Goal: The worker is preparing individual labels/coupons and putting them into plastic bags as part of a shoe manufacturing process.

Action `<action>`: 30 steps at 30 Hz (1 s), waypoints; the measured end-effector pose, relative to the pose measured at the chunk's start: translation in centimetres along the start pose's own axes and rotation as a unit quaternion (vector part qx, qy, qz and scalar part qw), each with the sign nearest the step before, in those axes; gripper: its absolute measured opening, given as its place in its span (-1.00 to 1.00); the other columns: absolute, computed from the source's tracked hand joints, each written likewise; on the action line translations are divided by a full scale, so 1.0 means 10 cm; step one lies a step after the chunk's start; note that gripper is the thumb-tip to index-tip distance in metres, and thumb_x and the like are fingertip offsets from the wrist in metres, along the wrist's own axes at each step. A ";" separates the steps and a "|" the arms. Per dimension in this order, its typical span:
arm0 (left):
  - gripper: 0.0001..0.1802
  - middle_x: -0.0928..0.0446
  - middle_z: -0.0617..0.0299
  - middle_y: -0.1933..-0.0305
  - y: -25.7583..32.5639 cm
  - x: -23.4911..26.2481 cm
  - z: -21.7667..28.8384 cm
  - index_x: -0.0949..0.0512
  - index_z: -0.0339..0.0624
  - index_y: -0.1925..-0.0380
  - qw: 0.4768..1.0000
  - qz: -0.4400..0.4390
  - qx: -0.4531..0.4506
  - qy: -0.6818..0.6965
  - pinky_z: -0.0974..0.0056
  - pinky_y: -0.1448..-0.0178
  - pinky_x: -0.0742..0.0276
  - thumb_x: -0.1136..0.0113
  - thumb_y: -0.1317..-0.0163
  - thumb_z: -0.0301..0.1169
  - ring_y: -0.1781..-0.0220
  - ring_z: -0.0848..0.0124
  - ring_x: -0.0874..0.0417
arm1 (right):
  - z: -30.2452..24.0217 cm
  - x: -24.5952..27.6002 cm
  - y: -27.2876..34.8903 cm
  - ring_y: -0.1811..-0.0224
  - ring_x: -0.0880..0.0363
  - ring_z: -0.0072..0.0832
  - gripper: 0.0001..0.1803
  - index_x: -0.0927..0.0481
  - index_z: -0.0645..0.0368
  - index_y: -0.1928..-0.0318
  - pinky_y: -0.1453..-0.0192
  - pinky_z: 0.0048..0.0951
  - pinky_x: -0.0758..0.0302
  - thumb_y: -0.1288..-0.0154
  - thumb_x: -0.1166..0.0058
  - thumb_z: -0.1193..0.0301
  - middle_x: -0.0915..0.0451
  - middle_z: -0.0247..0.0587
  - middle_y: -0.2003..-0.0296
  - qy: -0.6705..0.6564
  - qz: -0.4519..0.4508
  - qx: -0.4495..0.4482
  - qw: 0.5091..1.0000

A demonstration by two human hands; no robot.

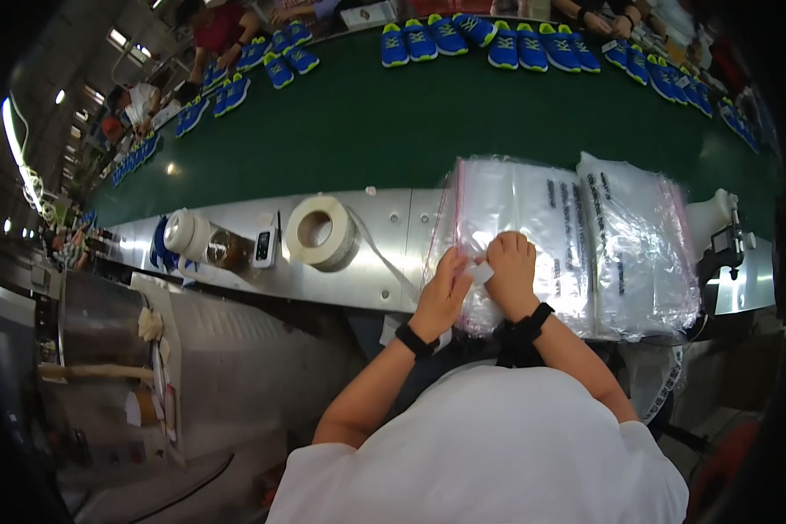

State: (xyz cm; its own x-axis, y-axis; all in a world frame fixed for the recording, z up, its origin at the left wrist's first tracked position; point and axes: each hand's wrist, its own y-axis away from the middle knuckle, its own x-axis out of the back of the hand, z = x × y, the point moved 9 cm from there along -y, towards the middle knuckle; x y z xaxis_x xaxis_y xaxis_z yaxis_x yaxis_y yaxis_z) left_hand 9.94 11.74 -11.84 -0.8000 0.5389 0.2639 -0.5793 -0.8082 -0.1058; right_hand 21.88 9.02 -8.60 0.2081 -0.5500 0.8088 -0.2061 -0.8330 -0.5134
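A small white label (481, 273) shows between my two hands, above a stack of clear plastic bags (506, 196). My right hand (513, 269) is closed, its fingers curled, with the label at its thumb side. Close beside it, my left hand (443, 290) is closed in a pinch near the label's other edge; what its fingertips grip is too small to make out. The bags under my hands have a pinkish left edge and dark print. Another stack of clear bags (642, 244) lies right next to the first.
To the left on the metal ledge (384, 284) are a roll of white labels (301, 236), a small device with a dark screen (265, 248) and a bottle (223, 249). Beyond runs a green belt (332, 122) with blue shoes (520, 46) along its far side, where other people work.
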 end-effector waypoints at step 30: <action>-0.25 -0.42 -0.03 -0.03 -0.57 -0.63 0.27 -0.14 -0.28 -0.19 0.769 -0.251 0.351 0.472 0.07 -0.09 -0.42 0.19 -0.24 0.14 -0.09 0.08 -0.44 | -0.07 0.84 0.13 0.12 -0.47 -0.17 -0.53 -0.45 0.13 0.06 0.05 -0.21 -0.42 0.08 -0.18 0.39 -0.49 -0.09 0.22 -0.142 -0.044 0.076 0.986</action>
State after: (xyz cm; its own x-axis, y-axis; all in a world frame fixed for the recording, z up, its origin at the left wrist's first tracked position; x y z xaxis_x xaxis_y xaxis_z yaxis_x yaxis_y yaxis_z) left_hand 18.69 12.33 -10.28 -0.4516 0.4889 -0.7463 -0.8904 -0.1932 0.4123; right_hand 22.66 3.35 -2.28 0.4826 -0.4521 0.7501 -0.0337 -0.8654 -0.4999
